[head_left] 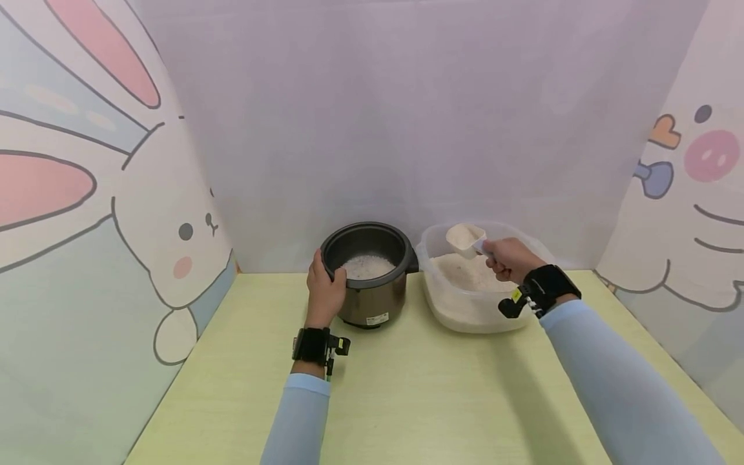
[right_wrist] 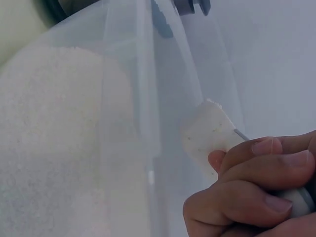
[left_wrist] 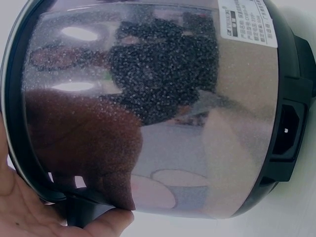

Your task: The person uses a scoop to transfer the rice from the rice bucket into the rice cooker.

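A dark rice cooker [head_left: 380, 300], lidless, stands at the back of the table with white rice [head_left: 367, 267] in its pot. My left hand [head_left: 327, 292] grips its left side; the left wrist view shows thumb and fingers around a black side handle [left_wrist: 81, 211]. To the right is a clear plastic tub [head_left: 465, 321] of rice. Over the tub's far left part, my right hand [head_left: 511, 259] holds a white measuring scoop [right_wrist: 210, 131] by its handle, fingers curled round it. Rice fills the scoop's cup in the head view.
A pale yellow-green table [head_left: 407, 400] spreads in front of both containers. Behind them rises a plain light wall [head_left: 401, 129], with cartoon-printed panels [head_left: 157, 213] at the sides. The cooker's right handle [head_left: 413, 261] sits close against the tub.
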### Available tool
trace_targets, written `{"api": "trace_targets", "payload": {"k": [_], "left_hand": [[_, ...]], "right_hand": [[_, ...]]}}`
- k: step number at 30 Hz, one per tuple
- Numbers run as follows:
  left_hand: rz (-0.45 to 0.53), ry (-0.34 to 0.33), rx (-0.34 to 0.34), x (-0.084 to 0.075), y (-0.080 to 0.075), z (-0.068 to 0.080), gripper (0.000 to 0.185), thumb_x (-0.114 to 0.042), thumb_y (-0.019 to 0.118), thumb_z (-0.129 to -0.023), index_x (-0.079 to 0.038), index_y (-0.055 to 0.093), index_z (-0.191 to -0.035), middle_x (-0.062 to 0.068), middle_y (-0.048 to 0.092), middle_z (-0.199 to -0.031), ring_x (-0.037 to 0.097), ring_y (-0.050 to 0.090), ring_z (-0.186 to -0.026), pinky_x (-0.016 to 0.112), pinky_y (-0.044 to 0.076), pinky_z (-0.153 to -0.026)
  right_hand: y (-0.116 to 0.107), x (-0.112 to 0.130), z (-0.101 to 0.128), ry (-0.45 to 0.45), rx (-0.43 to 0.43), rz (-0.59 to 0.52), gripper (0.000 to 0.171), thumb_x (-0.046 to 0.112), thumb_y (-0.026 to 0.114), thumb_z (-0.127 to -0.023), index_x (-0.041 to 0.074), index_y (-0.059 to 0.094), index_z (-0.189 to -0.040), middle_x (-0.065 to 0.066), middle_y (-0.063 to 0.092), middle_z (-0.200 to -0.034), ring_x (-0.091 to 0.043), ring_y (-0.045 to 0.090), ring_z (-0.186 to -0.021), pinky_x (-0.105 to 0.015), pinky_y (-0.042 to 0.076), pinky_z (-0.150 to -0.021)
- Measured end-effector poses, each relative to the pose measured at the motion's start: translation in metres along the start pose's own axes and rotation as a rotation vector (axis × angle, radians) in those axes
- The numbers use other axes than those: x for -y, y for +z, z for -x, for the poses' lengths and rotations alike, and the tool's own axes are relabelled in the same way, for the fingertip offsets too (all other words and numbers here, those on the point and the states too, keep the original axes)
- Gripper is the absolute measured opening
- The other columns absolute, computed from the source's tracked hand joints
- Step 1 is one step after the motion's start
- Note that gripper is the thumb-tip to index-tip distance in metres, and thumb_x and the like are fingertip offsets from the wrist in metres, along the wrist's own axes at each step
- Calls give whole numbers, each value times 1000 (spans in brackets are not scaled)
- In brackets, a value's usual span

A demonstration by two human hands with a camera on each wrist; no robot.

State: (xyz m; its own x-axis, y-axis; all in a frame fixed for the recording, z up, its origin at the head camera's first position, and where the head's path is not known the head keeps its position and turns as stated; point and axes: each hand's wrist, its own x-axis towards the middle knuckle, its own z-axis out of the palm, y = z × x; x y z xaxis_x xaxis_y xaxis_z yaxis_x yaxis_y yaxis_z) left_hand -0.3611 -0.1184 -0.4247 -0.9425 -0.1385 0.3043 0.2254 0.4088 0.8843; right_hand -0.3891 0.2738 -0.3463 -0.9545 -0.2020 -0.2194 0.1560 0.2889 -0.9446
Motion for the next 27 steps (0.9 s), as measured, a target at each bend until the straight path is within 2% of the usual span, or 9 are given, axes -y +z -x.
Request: {"api": "trace_targets", "payload": {"k": [8, 13, 27], "left_hand": [[11, 7, 3, 4, -1, -2, 72, -28, 44, -104, -14, 9, -166, 18, 13, -169, 39, 11, -155, 60, 22, -120], [12, 2, 0, 4, 0, -2, 73, -28, 44, -104, -15, 9, -166, 18, 13, -169, 39, 12, -155, 60, 23, -120], [11, -5, 5, 2, 1, -2, 73, -28, 44, -103, -14, 9, -166, 18, 13, -169, 39, 10, -155, 60, 22, -120]], "right_hand": [[22, 32, 7, -60, -57, -26, 48, 31, 31, -112, -8, 41, -138, 3, 37, -69, -9, 27, -54, -26, 29, -51], [42, 51, 12, -84, -76, -71, 49, 31, 34, -111, -9, 41, -139, 2, 35, -69, -10, 25, -54, -26, 26, -51], [91, 88, 19, -142, -30, -46, 46, 30, 34, -113, -6, 45, -139, -1, 34, -72, -12, 24, -56, -26, 25, -53]]}}
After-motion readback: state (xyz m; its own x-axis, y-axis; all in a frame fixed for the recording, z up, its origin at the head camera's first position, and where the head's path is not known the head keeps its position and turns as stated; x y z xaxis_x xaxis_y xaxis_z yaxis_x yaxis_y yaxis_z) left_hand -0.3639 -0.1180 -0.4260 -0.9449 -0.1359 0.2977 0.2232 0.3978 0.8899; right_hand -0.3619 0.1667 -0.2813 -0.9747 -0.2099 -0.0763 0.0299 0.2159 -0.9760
